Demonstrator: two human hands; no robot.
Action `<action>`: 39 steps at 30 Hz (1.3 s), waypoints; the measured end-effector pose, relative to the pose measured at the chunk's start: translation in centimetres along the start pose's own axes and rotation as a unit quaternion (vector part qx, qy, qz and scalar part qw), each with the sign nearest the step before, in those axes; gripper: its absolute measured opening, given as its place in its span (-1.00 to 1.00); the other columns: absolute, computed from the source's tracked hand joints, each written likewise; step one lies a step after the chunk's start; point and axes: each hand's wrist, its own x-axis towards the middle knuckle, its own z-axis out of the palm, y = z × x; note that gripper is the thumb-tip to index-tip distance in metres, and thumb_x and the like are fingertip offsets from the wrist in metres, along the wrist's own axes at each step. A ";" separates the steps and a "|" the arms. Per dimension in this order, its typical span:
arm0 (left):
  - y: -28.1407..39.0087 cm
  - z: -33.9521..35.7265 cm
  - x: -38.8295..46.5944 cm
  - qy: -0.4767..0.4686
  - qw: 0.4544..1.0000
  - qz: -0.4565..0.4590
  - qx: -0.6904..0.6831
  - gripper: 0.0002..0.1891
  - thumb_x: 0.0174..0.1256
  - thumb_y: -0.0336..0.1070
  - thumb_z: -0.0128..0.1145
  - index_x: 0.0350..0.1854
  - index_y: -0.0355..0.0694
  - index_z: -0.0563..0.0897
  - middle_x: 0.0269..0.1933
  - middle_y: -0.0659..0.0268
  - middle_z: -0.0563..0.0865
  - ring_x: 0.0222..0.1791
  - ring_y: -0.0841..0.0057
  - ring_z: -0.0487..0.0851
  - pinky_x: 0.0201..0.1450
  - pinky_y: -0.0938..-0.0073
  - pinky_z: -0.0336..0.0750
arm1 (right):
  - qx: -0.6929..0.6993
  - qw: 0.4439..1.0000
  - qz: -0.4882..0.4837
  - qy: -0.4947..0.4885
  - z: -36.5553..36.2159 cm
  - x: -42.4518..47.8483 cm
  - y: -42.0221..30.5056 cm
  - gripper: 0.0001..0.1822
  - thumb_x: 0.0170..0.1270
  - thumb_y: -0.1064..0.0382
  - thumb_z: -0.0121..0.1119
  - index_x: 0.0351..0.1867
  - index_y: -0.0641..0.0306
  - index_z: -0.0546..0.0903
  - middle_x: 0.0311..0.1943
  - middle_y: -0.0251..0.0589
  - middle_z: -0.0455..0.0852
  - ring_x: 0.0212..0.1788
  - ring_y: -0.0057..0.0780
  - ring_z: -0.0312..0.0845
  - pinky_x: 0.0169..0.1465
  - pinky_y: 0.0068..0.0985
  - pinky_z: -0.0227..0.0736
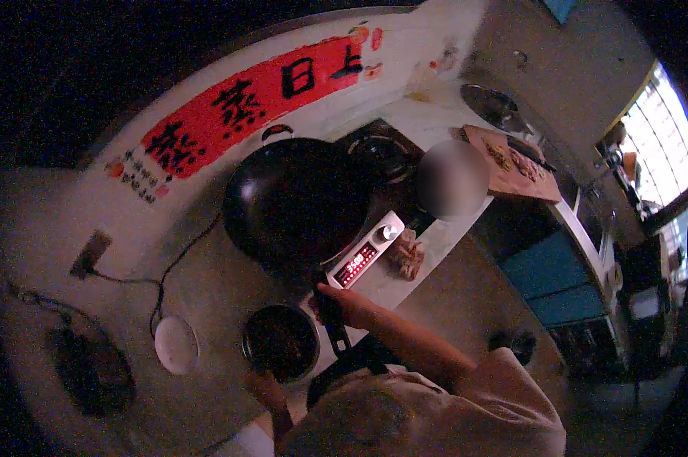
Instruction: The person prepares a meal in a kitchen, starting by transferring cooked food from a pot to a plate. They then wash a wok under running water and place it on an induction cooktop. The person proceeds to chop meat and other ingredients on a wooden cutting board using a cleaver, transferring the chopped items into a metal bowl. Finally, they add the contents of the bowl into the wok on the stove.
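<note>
My right hand is closed around the black handle of a large dark wok. The wok stands on an induction cooker, whose silver control panel has a lit red display and a round knob. At the near rim of a round bowl is my left hand, gripping its edge. The bowl holds something dark that I cannot make out. A small loop handle rises at the wok's far side. Dim light hides what the wok contains.
Right of the cooker lies a crumpled packet or food. Farther off, a wooden cutting board carries chopped food and a dark-handled knife. A burner sits behind the wok. At left are a white dish, a cord and a dark basket.
</note>
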 end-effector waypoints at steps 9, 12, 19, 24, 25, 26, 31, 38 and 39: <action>19.1 -10.9 -5.4 0.190 0.913 0.216 -0.290 -0.89 0.17 -0.42 0.05 -0.32 -0.32 0.43 -0.31 0.21 0.44 -0.26 0.35 0.41 -0.21 0.39 0.34 | -0.121 0.954 -0.197 0.189 -16.0 -8.6 -2.7 -0.68 0.24 0.05 0.00 -0.27 0.30 0.54 -0.38 -0.22 0.61 -0.37 -0.47 0.54 -0.23 -0.51 0.48; 25.2 -8.8 -9.7 0.197 0.876 0.307 -0.316 -0.93 0.14 -0.47 0.05 -0.35 -0.29 0.44 -0.36 0.21 0.47 -0.30 0.36 0.41 -0.24 0.40 0.33 | -0.134 0.929 -0.247 0.242 -23.5 -12.6 -5.0 -0.73 0.20 0.15 0.07 -0.28 0.35 0.57 -0.39 -0.22 0.63 -0.37 -0.51 0.53 -0.23 -0.56 0.45; 42.7 -0.4 -19.5 -0.047 0.852 0.387 -0.349 -0.85 -0.02 -0.47 0.15 -0.37 -0.24 0.49 -0.37 0.24 0.55 -0.28 0.29 0.46 -0.15 0.35 0.31 | -0.327 0.792 -0.249 0.452 -42.7 -23.7 -10.7 -0.79 0.06 0.33 0.14 -0.25 0.32 0.59 -0.34 -0.22 0.66 -0.27 -0.47 0.57 -0.18 -0.54 0.43; 51.8 3.0 -24.4 -0.149 0.812 0.452 -0.336 -0.86 -0.02 -0.43 0.18 -0.37 -0.21 0.52 -0.31 0.27 0.58 -0.22 0.30 0.48 -0.09 0.34 0.32 | -0.422 0.677 -0.247 0.551 -55.1 -30.8 -14.4 -0.66 -0.08 0.34 0.19 -0.16 0.24 0.57 -0.25 -0.10 0.64 -0.18 -0.27 0.56 -0.13 -0.45 0.43; 53.2 3.7 -25.1 -0.148 0.812 0.464 -0.322 -0.85 -0.02 -0.42 0.18 -0.37 -0.21 0.53 -0.31 0.27 0.58 -0.21 0.30 0.48 -0.08 0.33 0.32 | -0.514 0.588 -0.256 0.570 -56.6 -31.4 -16.1 -0.63 -0.10 0.33 0.20 -0.15 0.24 0.56 -0.23 -0.07 0.63 -0.15 -0.21 0.54 -0.11 -0.43 0.43; 54.6 4.5 -25.8 -0.147 0.812 0.474 -0.307 -0.85 -0.02 -0.42 0.19 -0.37 -0.21 0.53 -0.30 0.27 0.59 -0.20 0.29 0.48 -0.07 0.33 0.32 | -0.568 0.574 -0.232 0.543 -58.2 -32.7 -17.9 -0.62 -0.09 0.33 0.17 -0.12 0.22 0.55 -0.19 -0.05 0.60 -0.11 -0.10 0.49 -0.06 -0.37 0.41; 62.6 9.0 -26.2 -0.180 0.768 0.564 -0.245 -0.86 -0.09 -0.40 0.22 -0.43 -0.18 0.55 -0.30 0.26 0.58 -0.19 0.28 0.47 -0.03 0.33 0.30 | -0.588 0.517 -0.184 0.595 -63.2 -33.2 -27.7 -0.62 -0.03 0.43 0.00 -0.09 0.18 0.53 -0.08 -0.07 0.50 -0.04 -0.08 0.38 0.02 -0.31 0.33; 73.0 17.4 -24.1 -0.225 0.779 0.533 -0.240 -0.89 -0.08 -0.37 0.22 -0.48 -0.16 0.56 -0.35 0.30 0.59 -0.18 0.30 0.46 -0.04 0.31 0.29 | -0.662 0.401 -0.233 0.589 -76.8 -29.8 -40.4 -0.58 -0.09 0.51 -0.08 -0.11 0.20 0.50 -0.11 -0.09 0.48 -0.07 -0.10 0.35 -0.05 -0.32 0.35; 74.1 18.4 -23.6 -0.227 0.785 0.529 -0.229 -0.90 -0.08 -0.37 0.22 -0.49 -0.16 0.55 -0.35 0.30 0.59 -0.18 0.30 0.46 -0.05 0.31 0.29 | -0.657 0.403 -0.219 0.599 -76.4 -29.3 -42.2 -0.60 -0.08 0.50 -0.08 -0.11 0.20 0.50 -0.15 -0.11 0.48 -0.06 -0.12 0.35 -0.06 -0.33 0.35</action>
